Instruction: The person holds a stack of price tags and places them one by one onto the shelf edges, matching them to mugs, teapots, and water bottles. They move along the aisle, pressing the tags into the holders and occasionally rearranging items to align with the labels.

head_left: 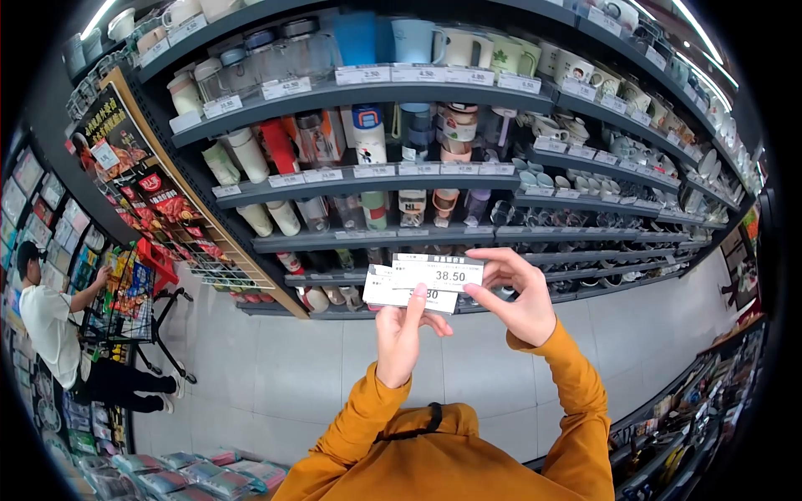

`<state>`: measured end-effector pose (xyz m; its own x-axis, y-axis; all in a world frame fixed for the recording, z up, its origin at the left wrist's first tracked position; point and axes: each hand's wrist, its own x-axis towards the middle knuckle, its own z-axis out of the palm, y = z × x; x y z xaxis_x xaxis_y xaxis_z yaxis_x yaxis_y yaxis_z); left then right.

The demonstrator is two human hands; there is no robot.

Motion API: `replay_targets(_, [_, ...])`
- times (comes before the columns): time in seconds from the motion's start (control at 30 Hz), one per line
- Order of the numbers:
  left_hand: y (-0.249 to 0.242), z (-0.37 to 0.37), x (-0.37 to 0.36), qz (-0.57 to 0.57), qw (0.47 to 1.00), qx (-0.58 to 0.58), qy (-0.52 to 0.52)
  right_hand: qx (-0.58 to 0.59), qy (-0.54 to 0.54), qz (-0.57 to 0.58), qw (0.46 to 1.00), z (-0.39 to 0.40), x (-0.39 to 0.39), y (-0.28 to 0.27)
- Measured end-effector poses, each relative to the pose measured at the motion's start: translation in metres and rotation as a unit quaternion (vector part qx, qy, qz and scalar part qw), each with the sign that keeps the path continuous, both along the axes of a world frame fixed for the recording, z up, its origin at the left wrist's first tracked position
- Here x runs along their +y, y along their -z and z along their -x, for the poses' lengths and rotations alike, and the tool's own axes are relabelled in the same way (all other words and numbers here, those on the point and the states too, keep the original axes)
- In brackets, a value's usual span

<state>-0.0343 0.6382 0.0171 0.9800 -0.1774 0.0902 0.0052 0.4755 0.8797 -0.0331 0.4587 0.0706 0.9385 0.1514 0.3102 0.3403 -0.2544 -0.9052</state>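
Observation:
My left hand (pixel 399 341) grips a small stack of white price tags (pixel 381 287), the thumb pressed on top and the fingers curled beneath. Lying over that stack is another price tag (pixel 443 272) printed 38.50, which partly covers the tag below. The index finger and thumb of my right hand (pixel 525 294) hold this upper tag by its right edge. Both hands are in front of my chest, before the lower part of a shelf rack (pixel 368 175).
Cups, flasks and glass jars stand on the shelves, with price labels (pixel 363 75) along the edges. To the left, a person in a white shirt (pixel 52 321) stands by a loaded shopping cart (pixel 125 301). Packaged goods (pixel 180 476) lie at lower left; another shelf (pixel 693 417) stands at right.

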Motion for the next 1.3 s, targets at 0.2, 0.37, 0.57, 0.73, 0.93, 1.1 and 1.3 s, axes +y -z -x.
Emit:
replay_targets(0.2, [0.009,-0.025,0.088,-0.017,1.0,-0.004,0.003,0.011,0.014,-0.007,1.0,-0.022,0.083,0.015])
replay_targets(0.37, [0.035,-0.03,0.161,-0.04,0.999,0.031,-0.004,0.049,-0.005,-0.056,0.997,-0.04,0.156,0.051])
replay_targets(0.57, [0.067,-0.029,0.228,-0.057,0.994,0.098,-0.003,0.124,-0.025,-0.097,0.987,-0.05,0.215,0.079])
replay_targets(0.73, [0.082,-0.032,0.249,-0.074,0.993,0.095,-0.019,0.145,-0.049,-0.051,0.987,-0.062,0.233,0.1])
replay_targets(0.93, [0.106,-0.043,0.256,-0.093,0.988,0.118,-0.047,0.192,-0.048,-0.048,0.979,-0.071,0.242,0.131])
replay_targets(1.1, [0.113,-0.063,0.25,-0.093,0.982,0.148,-0.073,0.172,-0.051,-0.053,0.982,-0.102,0.227,0.152])
replay_targets(1.3, [0.109,-0.099,0.243,-0.083,0.978,0.155,-0.112,0.211,-0.059,-0.048,0.975,-0.167,0.211,0.152])
